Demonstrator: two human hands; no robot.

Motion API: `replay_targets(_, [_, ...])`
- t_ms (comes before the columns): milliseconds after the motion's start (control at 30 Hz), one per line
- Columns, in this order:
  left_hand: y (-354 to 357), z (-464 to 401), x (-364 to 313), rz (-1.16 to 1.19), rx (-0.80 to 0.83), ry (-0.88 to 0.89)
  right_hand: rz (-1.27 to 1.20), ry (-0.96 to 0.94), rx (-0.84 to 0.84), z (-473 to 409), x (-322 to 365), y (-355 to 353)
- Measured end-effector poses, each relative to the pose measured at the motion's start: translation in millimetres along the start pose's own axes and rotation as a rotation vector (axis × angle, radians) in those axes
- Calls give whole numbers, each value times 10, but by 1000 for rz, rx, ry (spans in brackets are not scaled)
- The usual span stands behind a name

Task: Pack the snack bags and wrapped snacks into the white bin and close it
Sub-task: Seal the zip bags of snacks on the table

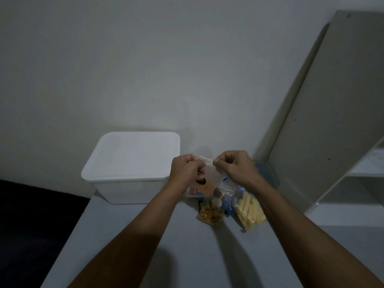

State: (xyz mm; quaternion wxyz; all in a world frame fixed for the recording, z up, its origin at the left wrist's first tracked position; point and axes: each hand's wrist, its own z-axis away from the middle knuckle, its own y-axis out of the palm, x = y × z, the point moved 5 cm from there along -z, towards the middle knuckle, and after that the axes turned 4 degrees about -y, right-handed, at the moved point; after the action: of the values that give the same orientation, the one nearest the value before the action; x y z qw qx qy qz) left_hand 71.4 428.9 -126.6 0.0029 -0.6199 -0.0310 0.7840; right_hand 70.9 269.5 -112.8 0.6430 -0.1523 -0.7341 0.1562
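Head view showed a clear snack bag (208, 177) held in the air over the table's far edge, its top pinched on one side by the left hand (186, 170) and on the other by the right hand (232, 167), both with fingers curled tight. The white bin (128, 183) stood at the far left corner with its lid (135, 154) on, and two more snack bags (249, 210) lay by the right edge. Packing looked barely begun; next, I judge, one hand must let go and lift the lid.
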Motion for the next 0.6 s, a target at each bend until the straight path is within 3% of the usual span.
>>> replay_targets(100, [-30,-21,34,-15,-14,-20,30,-19,28,-7,-1,39])
replay_targets(233, [-226,-37,161,18,-219,8,28,-3,104,-27,-7,74])
replay_targets(400, [-357,-44,364,-115,-89,89,4,-2,236,-20,-52,204])
replay_targets(500, [-482,-36,529,-15,-119,-7,-16,-3,236,5,-142,298])
replay_targets(600, [-601,-34,727,60,-150,-130,145,12,241,11,-352,454])
